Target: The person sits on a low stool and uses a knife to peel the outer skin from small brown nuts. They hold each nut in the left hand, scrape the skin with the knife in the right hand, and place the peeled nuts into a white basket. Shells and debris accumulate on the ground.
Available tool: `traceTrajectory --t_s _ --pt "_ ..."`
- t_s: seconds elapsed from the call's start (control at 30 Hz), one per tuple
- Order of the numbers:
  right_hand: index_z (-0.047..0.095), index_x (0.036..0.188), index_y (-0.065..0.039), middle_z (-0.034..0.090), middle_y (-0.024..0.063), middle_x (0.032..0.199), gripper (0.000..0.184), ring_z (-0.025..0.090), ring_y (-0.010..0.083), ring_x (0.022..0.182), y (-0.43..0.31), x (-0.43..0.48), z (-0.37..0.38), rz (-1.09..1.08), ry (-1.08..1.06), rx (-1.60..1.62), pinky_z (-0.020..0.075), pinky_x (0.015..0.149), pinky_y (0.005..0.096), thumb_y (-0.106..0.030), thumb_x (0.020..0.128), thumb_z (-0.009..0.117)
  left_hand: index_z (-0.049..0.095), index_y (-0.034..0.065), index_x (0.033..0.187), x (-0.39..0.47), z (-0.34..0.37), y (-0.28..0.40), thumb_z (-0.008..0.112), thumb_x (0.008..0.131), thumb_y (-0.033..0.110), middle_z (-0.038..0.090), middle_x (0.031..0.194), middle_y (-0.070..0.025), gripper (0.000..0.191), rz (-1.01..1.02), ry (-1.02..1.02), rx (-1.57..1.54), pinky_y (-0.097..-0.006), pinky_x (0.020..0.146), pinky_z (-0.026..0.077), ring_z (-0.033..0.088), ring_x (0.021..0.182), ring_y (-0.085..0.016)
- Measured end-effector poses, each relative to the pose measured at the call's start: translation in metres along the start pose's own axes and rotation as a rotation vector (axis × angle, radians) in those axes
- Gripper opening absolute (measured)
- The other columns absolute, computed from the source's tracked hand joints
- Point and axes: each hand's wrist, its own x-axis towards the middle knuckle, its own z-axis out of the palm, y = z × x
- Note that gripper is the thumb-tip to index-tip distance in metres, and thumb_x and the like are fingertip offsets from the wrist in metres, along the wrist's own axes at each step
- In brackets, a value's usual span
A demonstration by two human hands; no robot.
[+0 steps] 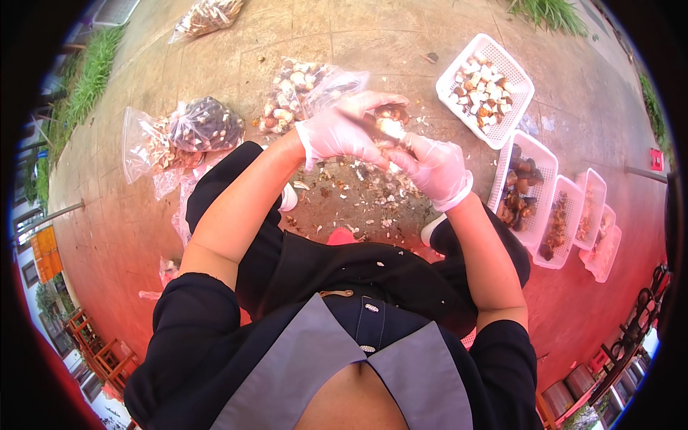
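Note:
Both hands wear thin see-through gloves and meet above the floor in front of me. A brown-capped mushroom with a pale stem (392, 124) is between them. My left hand (349, 131) lies around its left side, with a dark, blurred blade-like thing (361, 123) across the palm; what it is cannot be told for sure. My right hand (432, 165) pinches the lower end of the mushroom with thumb and fingers. Pale and brown trimmings (384, 196) lie scattered on the floor below, between my feet. Behind my left hand sits a clear plastic bag of mushrooms (285, 105).
A white plastic basket of cut mushrooms (484, 97) stands at the upper right. Below it, a basket of dark-capped mushrooms (520, 188) heads a row of several more baskets. Bagged mushrooms (207, 126) lie at the left, and another bag (207, 20) lies at the top.

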Motion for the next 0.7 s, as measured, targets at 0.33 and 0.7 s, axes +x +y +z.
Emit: traceTrajectory --t_s 0.33,0.7 --pt "0.066 0.084 -0.008 0.061 0.0139 0.065 0.034 0.062 0.0316 0.058 0.000 -0.002 0.000 0.079 0.111 0.112 0.0467 0.051 0.0373 -0.042 0.080 0.069 0.039 0.0002 0.135 -0.005 0.003 0.013 0.082 0.058 0.003 0.057 0.124 -0.0104 0.088 -0.076 0.033 -0.128 -0.0292 0.089 0.047 0.057 0.105 -0.016" --pt "0.066 0.091 -0.007 0.063 0.0120 0.066 0.035 0.064 0.0292 0.061 0.004 -0.006 -0.005 0.033 0.022 0.152 0.0478 0.054 0.0351 -0.039 0.078 0.072 0.044 0.0024 0.130 -0.006 0.008 0.016 0.080 0.060 -0.001 0.058 0.119 -0.0100 0.079 -0.033 0.078 -0.187 -0.0273 0.080 0.051 0.060 0.098 -0.017"
